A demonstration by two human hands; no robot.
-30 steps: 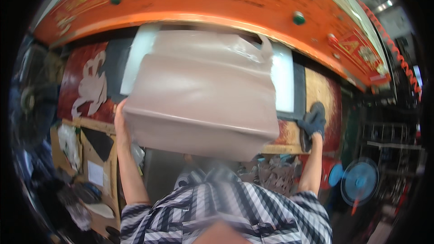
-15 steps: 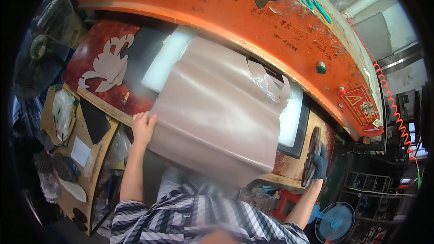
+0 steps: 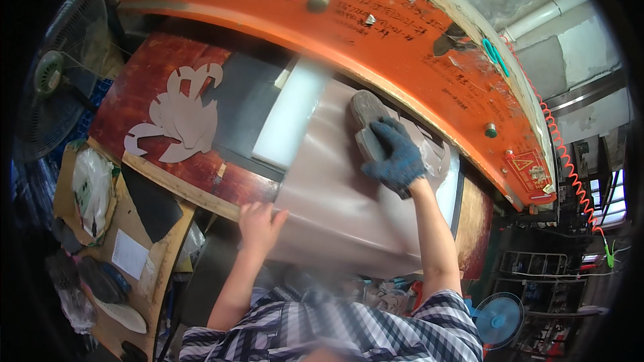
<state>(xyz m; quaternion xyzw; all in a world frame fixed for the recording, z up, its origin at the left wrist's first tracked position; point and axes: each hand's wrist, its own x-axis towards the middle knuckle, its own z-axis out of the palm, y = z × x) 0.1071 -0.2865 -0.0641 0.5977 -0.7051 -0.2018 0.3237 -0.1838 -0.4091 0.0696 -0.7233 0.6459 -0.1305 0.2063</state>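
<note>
Looking down through a curved wide lens, the view is dark at its rim and straight edges bow. The near edge of a large sheet (image 3: 342, 208) of pale pinkish-brown material is blurred, and its far right part is hidden under the orange machine beam (image 3: 416, 47) that arches across the top. The sheet lies flat on the work table (image 3: 141, 104), smooth and slightly glossy, overlapping a white slab (image 3: 292, 121) at its upper left.

The left hand (image 3: 260, 224), bare, rests with fingers spread flat on the sheet's near left corner, holding nothing. The right hand (image 3: 396, 154), in a dark blue glove, is closed over a grey-brown shaped block (image 3: 365, 121) pressed on the sheet's far part; how tightly the fingers wrap it cannot be told.

Left of the sheet, a jagged scrap of the same material (image 3: 181, 117) lies on the red-brown table top. A fan (image 3: 50, 70) stands at far left, a blue fan (image 3: 498, 318) at lower right.
</note>
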